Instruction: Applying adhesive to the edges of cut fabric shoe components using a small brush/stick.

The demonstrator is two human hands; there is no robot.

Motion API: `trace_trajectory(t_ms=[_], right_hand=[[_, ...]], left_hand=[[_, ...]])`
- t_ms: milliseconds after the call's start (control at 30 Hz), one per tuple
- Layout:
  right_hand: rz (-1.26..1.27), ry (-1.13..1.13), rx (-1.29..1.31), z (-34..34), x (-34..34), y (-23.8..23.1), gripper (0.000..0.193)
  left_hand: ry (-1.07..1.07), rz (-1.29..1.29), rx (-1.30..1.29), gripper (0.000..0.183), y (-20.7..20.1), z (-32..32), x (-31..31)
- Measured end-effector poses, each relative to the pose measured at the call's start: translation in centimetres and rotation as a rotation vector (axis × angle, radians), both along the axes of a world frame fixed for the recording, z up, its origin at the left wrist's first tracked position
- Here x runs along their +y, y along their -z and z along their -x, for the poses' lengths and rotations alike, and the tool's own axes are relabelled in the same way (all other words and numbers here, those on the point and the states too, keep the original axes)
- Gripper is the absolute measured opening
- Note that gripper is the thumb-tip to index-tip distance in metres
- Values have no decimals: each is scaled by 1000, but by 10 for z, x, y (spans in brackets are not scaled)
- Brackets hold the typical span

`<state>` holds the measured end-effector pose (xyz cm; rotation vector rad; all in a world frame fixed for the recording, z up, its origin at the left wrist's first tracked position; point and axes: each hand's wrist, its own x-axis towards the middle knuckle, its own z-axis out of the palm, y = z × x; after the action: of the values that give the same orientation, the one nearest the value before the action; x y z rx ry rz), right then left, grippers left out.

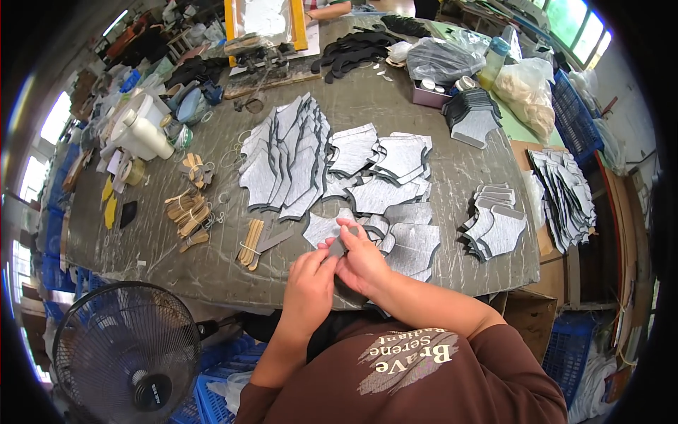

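Near the table's front edge, my two hands meet. My left hand (311,283) and my right hand (363,264) both have their fingers closed around a small flat grey piece (337,248), mostly covered by the fingers. Just beyond them lies a curved light-grey fabric cutout (321,230) with a dark edge. More such cutouts (413,247) are layered right of my hands. To the left, a bundle of wooden sticks (251,244) is tied with a band, and a thin grey strip (276,240) lies beside it.
Overlapping stacks of grey cutouts (286,162) fill the table's middle. A smaller stack (494,222) lies right. More stick bundles (189,212), a white bottle (150,134) and a tape roll (132,172) are left. A fan (127,353) stands lower left. Another person's arm (330,10) shows behind a yellow frame (300,28).
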<state>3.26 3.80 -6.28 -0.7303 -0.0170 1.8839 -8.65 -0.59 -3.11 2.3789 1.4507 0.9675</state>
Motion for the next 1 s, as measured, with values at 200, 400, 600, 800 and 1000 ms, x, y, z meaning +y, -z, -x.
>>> trace_trajectory(t_ms=[200,400,600,800,1000], right_hand=[[66,-55,-14,10,-7,8,25],[20,-138,6,15,-14,-2,32],[-117,-366,-360,17,-23,-18,66],[-1182,-330,-1362,9,-21,-5,75],[-1408,-416,-1762,12,-18,17,31]], left_hand=[[-14,64,111,24,4,9,-12],[-82,67,-36,28,20,22,-17],[-137,200,-317,31,18,52,-19],[-130,335,-281,29,17,76,-20],[-71,273,-255,26,23,72,-15]])
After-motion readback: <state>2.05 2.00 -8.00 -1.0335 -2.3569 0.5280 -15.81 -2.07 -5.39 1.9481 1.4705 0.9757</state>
